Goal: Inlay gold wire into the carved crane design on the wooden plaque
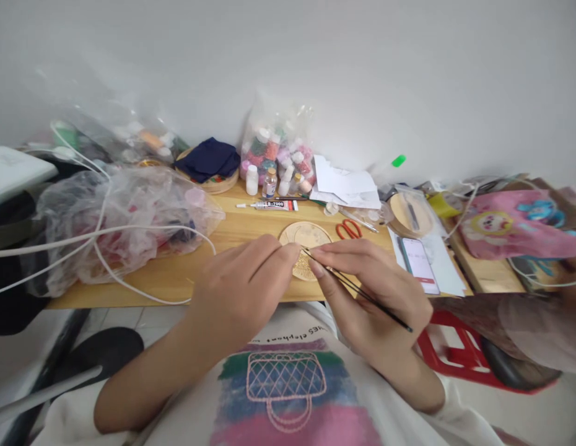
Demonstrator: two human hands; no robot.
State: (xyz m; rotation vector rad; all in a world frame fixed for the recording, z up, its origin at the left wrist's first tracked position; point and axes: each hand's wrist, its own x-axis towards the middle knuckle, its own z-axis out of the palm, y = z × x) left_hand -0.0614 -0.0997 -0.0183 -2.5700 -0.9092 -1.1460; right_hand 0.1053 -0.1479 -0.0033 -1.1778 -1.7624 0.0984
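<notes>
My right hand (376,279) is closed around a pair of slim black tweezers (385,311), whose tips point up and to the left. Close to those tips, my left hand (248,288) is closed in a pinch. What sits between its fingertips is too small to make out. Behind and under both hands lies a round pale wooden disc (306,231) with a gold-coloured raised pattern on its lower part. The fingers cover some of the disc. Orange-handled scissors (348,229) rest just beyond my right hand.
A glue tube (276,205) and small bottles (269,183) stand or lie behind the disc. Crumpled plastic bags (125,217) and white cables (100,232) fill the left side. On the right are a phone (418,265), papers (348,183) and a pink pouch (511,223).
</notes>
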